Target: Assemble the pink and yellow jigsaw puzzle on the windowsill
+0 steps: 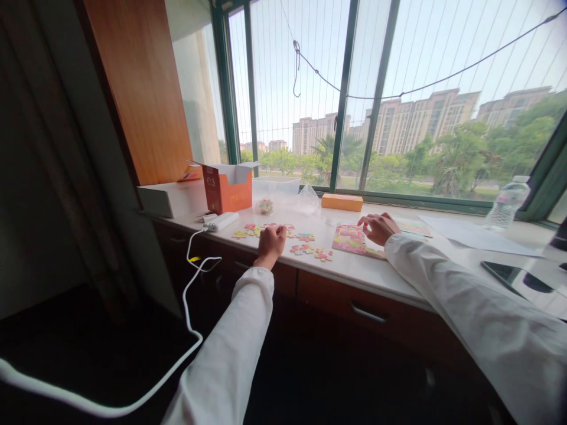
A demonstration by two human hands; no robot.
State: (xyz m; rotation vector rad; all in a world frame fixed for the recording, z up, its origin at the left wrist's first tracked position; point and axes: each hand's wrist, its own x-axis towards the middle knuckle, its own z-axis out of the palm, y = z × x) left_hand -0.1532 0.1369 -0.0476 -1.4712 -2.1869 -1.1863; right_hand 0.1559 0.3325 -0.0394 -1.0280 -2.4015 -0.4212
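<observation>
My left hand [271,241] rests on the white counter [354,268] among several loose colourful jigsaw pieces [305,248], its fingers curled over them; I cannot see whether it grips one. My right hand [378,228] lies with fingers bent on the top edge of a partly built pink puzzle board [349,239]. Both arms wear white sleeves.
An open orange box [225,189] stands at the back left beside a white box [157,199]. A flat orange box [342,202] and clear bags [283,199] lie by the window. A water bottle [507,203], papers and a phone [505,274] sit right. A white cable [190,307] hangs off the counter.
</observation>
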